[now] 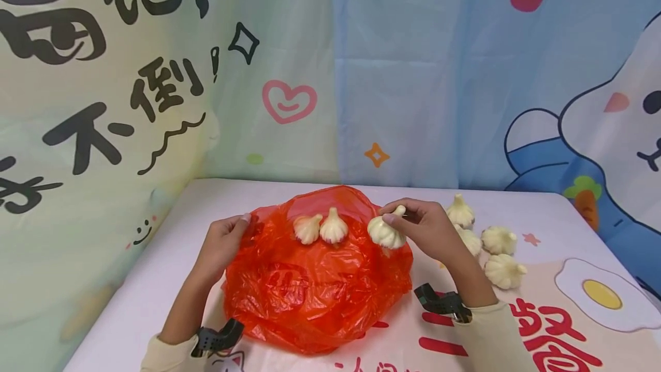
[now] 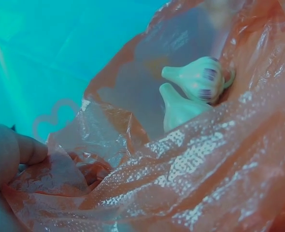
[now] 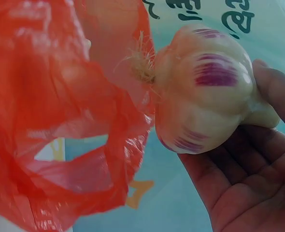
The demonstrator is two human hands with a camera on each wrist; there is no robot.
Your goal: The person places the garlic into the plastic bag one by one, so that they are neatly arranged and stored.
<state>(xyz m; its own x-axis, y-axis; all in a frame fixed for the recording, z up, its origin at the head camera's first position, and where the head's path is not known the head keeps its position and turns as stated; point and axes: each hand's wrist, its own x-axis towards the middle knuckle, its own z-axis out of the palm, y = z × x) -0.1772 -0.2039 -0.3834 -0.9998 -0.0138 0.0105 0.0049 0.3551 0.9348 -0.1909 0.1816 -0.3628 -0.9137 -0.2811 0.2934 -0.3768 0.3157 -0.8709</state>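
Observation:
A red plastic bag (image 1: 310, 297) lies on the table with its mouth spread. Two garlic bulbs, one on the left (image 1: 308, 229) and one on the right (image 1: 333, 228), sit side by side in the mouth. At the bag's left edge, my left hand (image 1: 223, 245) pinches the thin plastic, as the left wrist view also shows. My right hand (image 1: 431, 228) holds another garlic bulb (image 1: 386, 234) by its stem, over the right side of the bag. Purple streaks and dry roots show on that bulb (image 3: 207, 92) in the right wrist view, close beside the bag's handle loop (image 3: 118, 164).
Several more garlic bulbs (image 1: 500, 240) lie on the table to the right of the bag, partly behind my right forearm. The table's printed cloth (image 1: 542, 286) has a fried-egg picture and red characters. A printed curtain (image 1: 397, 73) hangs behind the table.

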